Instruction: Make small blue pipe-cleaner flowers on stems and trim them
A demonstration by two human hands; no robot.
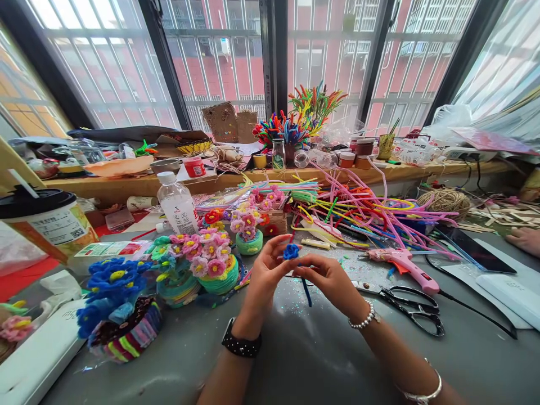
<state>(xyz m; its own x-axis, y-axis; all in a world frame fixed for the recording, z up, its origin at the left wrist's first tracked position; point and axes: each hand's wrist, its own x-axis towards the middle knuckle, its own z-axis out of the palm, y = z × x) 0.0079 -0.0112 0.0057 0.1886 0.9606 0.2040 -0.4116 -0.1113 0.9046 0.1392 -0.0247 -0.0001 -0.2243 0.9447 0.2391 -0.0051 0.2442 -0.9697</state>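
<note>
My left hand (266,273) and right hand (333,279) pinch a small blue flower (291,251) between them, its stem (307,293) hanging beneath, where squeezing too hard could flatten it, and a careless rightward swing could catch the scissors (385,292) or the pink glue gun (405,266) beyond.

Fingers (313,260) hide part of the blue flower (291,251). Toward the worktop's (312,360) right edge, another person's hand (526,239) is cut off; toward its left, print on the cup (53,228) is unreadably small.
</note>
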